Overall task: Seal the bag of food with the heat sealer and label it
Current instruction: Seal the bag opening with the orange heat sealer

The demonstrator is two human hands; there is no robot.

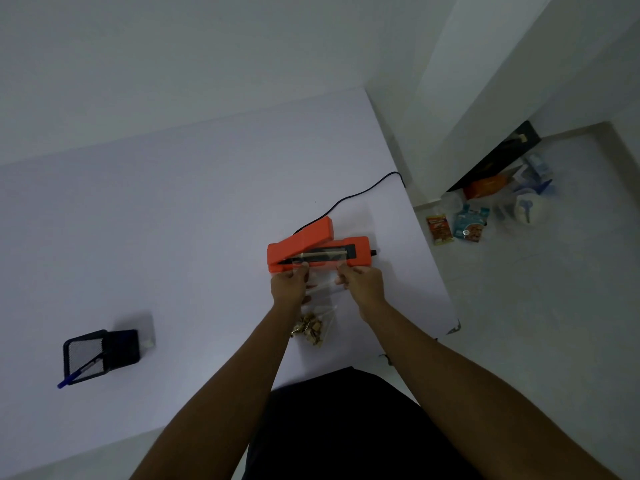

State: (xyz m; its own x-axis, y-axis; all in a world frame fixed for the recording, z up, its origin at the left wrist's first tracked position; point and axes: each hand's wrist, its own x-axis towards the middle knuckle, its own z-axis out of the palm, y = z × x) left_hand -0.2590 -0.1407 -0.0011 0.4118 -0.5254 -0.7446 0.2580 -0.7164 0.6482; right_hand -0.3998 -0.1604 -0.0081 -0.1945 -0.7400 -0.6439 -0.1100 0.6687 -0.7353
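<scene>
Head view: both hands pinch the mouth of the clear bag (317, 306), left hand (290, 285) at its left corner, right hand (362, 284) at its right, fingertips pressed together on the film. The mouth lies across the bar of the orange sealer (317, 252), whose arm is raised; the food sits at the bag's near end.

Risks, as judged: slack or creased film could leave a leaking seam; fingers near the bar could be caught when the arm drops.

Count: one bag, one sealer, one cord (363, 192), one pen holder (100, 355), one pen (74, 375). No label can be made out.

Dim, soft shadows, wide-angle edge distortion
</scene>
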